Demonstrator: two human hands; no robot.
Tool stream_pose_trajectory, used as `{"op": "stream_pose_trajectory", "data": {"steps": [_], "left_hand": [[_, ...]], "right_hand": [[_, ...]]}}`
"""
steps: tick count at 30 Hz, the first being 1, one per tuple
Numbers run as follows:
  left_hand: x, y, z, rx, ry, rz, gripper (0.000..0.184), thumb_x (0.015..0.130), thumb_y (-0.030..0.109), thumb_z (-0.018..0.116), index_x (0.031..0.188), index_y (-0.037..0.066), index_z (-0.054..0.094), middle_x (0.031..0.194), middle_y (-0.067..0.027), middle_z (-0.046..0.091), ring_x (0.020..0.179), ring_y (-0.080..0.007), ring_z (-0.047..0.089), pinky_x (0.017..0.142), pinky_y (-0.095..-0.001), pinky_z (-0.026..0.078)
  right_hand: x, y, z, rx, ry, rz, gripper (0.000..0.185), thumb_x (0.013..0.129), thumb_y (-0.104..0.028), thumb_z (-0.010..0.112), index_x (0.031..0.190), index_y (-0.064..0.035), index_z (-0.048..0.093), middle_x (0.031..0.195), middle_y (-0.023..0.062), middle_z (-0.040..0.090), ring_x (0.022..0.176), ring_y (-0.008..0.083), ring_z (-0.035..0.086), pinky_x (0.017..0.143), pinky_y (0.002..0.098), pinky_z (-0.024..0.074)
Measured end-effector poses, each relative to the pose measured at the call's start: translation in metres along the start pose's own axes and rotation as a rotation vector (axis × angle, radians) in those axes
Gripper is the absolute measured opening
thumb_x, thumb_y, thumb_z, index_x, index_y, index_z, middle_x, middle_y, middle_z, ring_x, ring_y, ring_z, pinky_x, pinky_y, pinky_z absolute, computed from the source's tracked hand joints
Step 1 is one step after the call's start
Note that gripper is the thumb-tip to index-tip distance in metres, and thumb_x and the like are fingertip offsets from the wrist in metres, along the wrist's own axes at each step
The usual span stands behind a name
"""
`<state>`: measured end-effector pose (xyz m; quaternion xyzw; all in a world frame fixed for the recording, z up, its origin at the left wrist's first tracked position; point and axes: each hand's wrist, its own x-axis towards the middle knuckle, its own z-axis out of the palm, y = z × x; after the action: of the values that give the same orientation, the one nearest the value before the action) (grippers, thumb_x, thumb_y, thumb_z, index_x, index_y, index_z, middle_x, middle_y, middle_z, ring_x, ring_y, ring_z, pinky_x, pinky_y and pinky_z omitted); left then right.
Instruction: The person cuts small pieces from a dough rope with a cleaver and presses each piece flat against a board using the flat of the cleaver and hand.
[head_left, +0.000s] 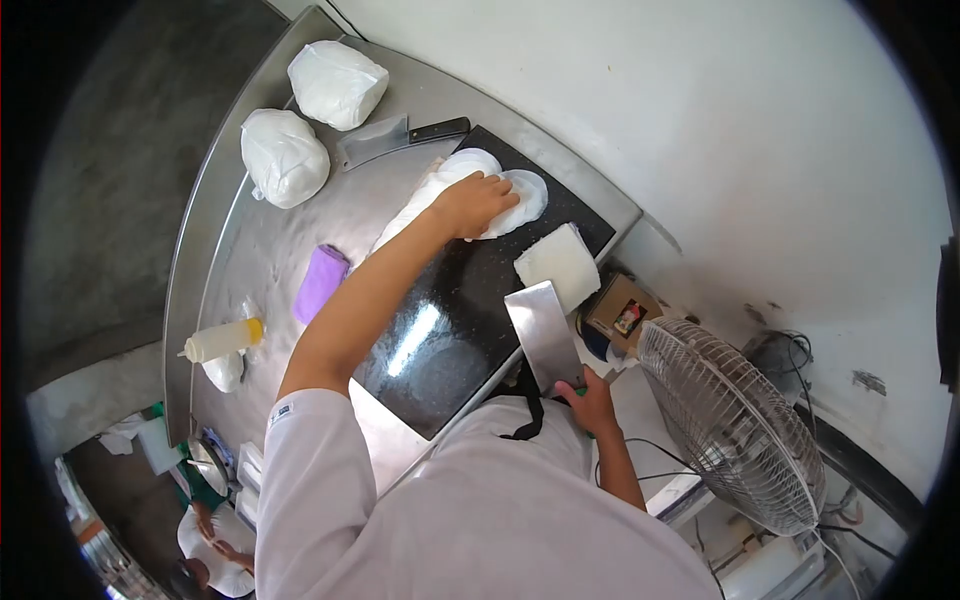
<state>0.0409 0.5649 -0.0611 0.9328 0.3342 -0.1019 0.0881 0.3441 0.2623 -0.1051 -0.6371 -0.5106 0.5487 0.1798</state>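
My left hand (478, 205) reaches across the black stone slab (440, 330), its fingers bent down onto a thin white round sheet (530, 195). Another white round piece (472, 162) lies right beside it, and a longer white pile (410, 215) is partly hidden behind my forearm. In my right hand (590, 402) is a cleaver (545, 335) with a broad metal blade, held at the slab's near edge. Close to the blade's tip, a folded white cloth (560, 268) rests on the slab's corner.
A second cleaver (385, 140) with a black handle lies on the steel table (260, 260), near two white bagged bundles (338, 85). A purple cloth (322, 283) and squeeze bottle (225, 340) lie left. A fan (735, 425) and cardboard box (622, 310) stand right. Another person (215, 545) is lower left.
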Motion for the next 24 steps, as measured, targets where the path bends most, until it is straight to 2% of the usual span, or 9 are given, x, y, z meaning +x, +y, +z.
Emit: {"op": "stream_pose_trajectory", "data": {"steps": [6, 12, 13, 14, 16, 17, 18, 21, 24], "left_hand": [[0.017, -0.007, -0.010, 0.260, -0.131, 0.096, 0.022, 0.081, 0.013, 0.071, 0.104, 0.016, 0.069, 0.110, -0.0033, 0.065, 0.113, -0.0219, 0.062, 0.092, -0.0385, 0.048], [0.035, -0.015, 0.003, 0.301, -0.073, 0.279, 0.011, 0.089, 0.018, 0.063, 0.091, 0.016, 0.073, 0.106, -0.0008, 0.069, 0.113, -0.0199, 0.063, 0.091, -0.0406, 0.050], [0.038, -0.017, 0.005, 0.265, -0.049, 0.341, 0.006, 0.083, 0.014, 0.069, 0.087, 0.014, 0.073, 0.100, -0.0050, 0.072, 0.105, -0.0239, 0.069, 0.089, -0.0416, 0.052], [0.041, -0.015, -0.001, 0.275, -0.043, 0.347, 0.006, 0.083, 0.014, 0.069, 0.087, 0.014, 0.073, 0.100, -0.0050, 0.072, 0.105, -0.0239, 0.069, 0.089, -0.0416, 0.052], [0.044, -0.010, -0.011, 0.261, -0.259, 0.369, 0.012, 0.075, 0.008, 0.074, 0.087, 0.011, 0.073, 0.092, -0.0105, 0.075, 0.094, -0.0299, 0.073, 0.086, -0.0424, 0.055], [0.041, -0.012, -0.013, 0.192, -0.209, 0.382, 0.016, 0.070, 0.004, 0.076, 0.085, 0.008, 0.072, 0.087, -0.0146, 0.076, 0.088, -0.0339, 0.074, 0.082, -0.0418, 0.058], [0.040, -0.012, -0.014, 0.196, -0.211, 0.388, 0.016, 0.070, 0.004, 0.076, 0.085, 0.008, 0.072, 0.087, -0.0146, 0.076, 0.088, -0.0339, 0.074, 0.082, -0.0418, 0.058], [0.036, -0.014, -0.015, 0.214, -0.346, 0.382, 0.018, 0.073, 0.005, 0.075, 0.090, 0.006, 0.067, 0.093, -0.0112, 0.072, 0.092, -0.0315, 0.072, 0.081, -0.0404, 0.057], [0.027, -0.018, -0.015, 0.172, -0.229, 0.418, 0.016, 0.080, 0.006, 0.069, 0.095, 0.006, 0.065, 0.095, -0.0108, 0.071, 0.093, -0.0309, 0.072, 0.078, -0.0405, 0.057]], "right_hand": [[0.007, 0.004, -0.003, 0.063, -0.049, 0.010, 0.039, 0.090, -0.028, 0.078, 0.112, 0.0018, 0.067, 0.098, 0.0199, 0.076, 0.093, 0.0336, 0.074, 0.083, 0.0410, 0.0549], [0.015, -0.003, -0.004, 0.053, -0.035, -0.022, 0.042, 0.089, -0.030, 0.079, 0.110, 0.0034, 0.066, 0.098, 0.0211, 0.076, 0.093, 0.0351, 0.074, 0.082, 0.0412, 0.0551], [0.016, -0.003, -0.004, 0.021, -0.028, -0.019, 0.042, 0.089, -0.030, 0.079, 0.110, 0.0034, 0.065, 0.098, 0.0223, 0.075, 0.094, 0.0370, 0.073, 0.082, 0.0416, 0.0552], [0.016, -0.005, -0.004, -0.013, -0.022, -0.013, 0.042, 0.089, -0.030, 0.079, 0.110, 0.0035, 0.065, 0.098, 0.0234, 0.074, 0.094, 0.0388, 0.073, 0.082, 0.0419, 0.0553], [0.016, -0.008, -0.005, 0.028, -0.026, -0.020, 0.042, 0.089, -0.030, 0.079, 0.109, 0.0038, 0.065, 0.097, 0.0253, 0.073, 0.095, 0.0423, 0.071, 0.082, 0.0427, 0.0552], [0.017, -0.007, -0.003, 0.042, -0.006, -0.030, 0.039, 0.088, -0.028, 0.079, 0.108, 0.0028, 0.066, 0.096, 0.0220, 0.075, 0.092, 0.0368, 0.073, 0.082, 0.0407, 0.0550], [0.017, -0.006, -0.001, 0.057, 0.012, -0.039, 0.036, 0.087, -0.026, 0.080, 0.106, 0.0017, 0.068, 0.094, 0.0186, 0.076, 0.090, 0.0313, 0.074, 0.083, 0.0387, 0.0548], [0.016, -0.009, -0.001, 0.035, 0.032, -0.064, 0.036, 0.086, -0.026, 0.080, 0.106, 0.0016, 0.068, 0.095, 0.0180, 0.076, 0.091, 0.0309, 0.074, 0.084, 0.0387, 0.0548], [0.015, -0.009, -0.002, 0.020, 0.003, -0.044, 0.036, 0.086, -0.026, 0.080, 0.108, 0.0012, 0.068, 0.097, 0.0169, 0.076, 0.091, 0.0307, 0.074, 0.084, 0.0379, 0.0547]]}}
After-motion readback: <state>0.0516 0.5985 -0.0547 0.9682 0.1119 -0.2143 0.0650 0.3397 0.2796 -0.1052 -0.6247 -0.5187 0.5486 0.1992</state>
